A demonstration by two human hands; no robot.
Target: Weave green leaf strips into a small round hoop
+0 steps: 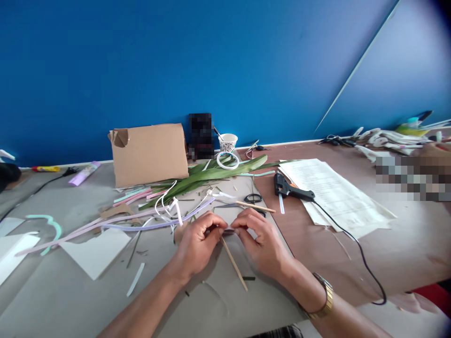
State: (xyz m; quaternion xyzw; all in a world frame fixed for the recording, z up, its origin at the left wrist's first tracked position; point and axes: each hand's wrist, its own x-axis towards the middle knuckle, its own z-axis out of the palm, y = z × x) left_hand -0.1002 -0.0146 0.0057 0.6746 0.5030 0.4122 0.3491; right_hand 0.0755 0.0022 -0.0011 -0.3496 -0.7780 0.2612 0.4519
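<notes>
My left hand (202,241) and my right hand (260,239) meet above the grey table, fingertips pinched. Between them is a small thin strip (229,231), partly covered by the fingers; its material is unclear. A wooden stick (235,266) slants down from just under my left fingertips; whether they touch it I cannot tell. Just beyond the hands lie black-handled scissors (252,198) and a second wooden stick (255,206). Past my left hand spread lilac paper strips (158,227), white looped strips (176,211) and long green leaves (211,174).
A black glue gun (292,188) with a trailing cord rests by printed sheets (331,192) on the right. A cardboard piece (150,155), a patterned cup (228,142) and a white ring (227,160) stand toward the blue wall. Another person's hand (435,157) is at far right.
</notes>
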